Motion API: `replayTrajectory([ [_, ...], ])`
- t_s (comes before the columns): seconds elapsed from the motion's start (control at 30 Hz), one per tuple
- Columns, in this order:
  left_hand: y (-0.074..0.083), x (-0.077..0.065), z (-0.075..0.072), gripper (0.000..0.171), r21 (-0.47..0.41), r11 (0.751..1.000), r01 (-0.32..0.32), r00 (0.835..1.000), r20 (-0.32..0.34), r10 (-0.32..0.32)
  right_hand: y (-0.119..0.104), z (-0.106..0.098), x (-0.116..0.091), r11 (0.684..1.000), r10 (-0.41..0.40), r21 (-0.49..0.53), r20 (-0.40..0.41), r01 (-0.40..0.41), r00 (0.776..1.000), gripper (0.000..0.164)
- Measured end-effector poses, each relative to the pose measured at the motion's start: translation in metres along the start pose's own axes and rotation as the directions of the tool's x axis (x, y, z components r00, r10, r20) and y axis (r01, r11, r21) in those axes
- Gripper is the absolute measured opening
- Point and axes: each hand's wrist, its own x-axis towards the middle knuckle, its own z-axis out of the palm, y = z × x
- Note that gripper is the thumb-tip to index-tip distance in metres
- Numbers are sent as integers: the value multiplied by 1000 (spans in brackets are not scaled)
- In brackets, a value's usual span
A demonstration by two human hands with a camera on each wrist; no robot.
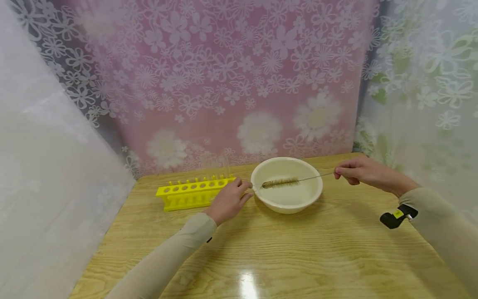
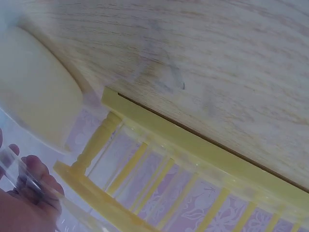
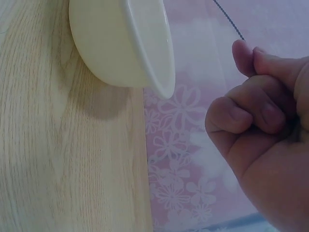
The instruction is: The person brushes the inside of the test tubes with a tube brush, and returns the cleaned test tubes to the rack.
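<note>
My left hand [image 1: 230, 198] holds a clear test tube [image 2: 72, 208], its mouth end over the basin's left rim in the head view. Between thumb and forefinger, my right hand [image 1: 364, 172] pinches the twisted wire handle of a test tube brush [image 1: 280, 183]. The brush's tan bristles lie across the white basin [image 1: 286, 207] in that view, tip pointing at the tube's mouth. In the right wrist view the wire [image 3: 229, 20] runs up from the fingertips, and the remaining fingers are curled in. Beside the left hand stands a yellow test tube rack [image 1: 190, 192].
Clear test tubes [image 1: 225, 167] stand at the right end of the rack. Rack and basin rest on a wooden table [image 1: 291, 257]. A pink flowered curtain [image 1: 224, 91] hangs behind the table, with pale sheets at both sides.
</note>
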Motion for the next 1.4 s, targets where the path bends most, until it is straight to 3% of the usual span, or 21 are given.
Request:
replayTrajectory([
  [0.2,5,2,-1,29,23,1000,-12,1000,-6,12,-2,13,8,1000,19,-18,-66,-21,998,34],
  [0.43,11,5,1,25,27,998,-61,998,-23,62,-4,32,25,999,7,32,-2,-7,1000,40],
  [0.67,11,4,4,23,28,995,-93,993,-69,95,-8,46,38,999,-9,39,-16,9,1000,40],
  [0.83,17,6,3,22,24,995,-94,993,-63,95,-10,58,46,999,-19,32,-18,19,1000,36],
  [1.0,29,10,0,23,23,992,-121,992,-42,122,-18,76,57,997,-68,29,48,66,997,37],
  [1.4,37,14,0,24,63,993,-96,994,-50,99,-26,97,72,995,-87,54,94,82,992,37],
])
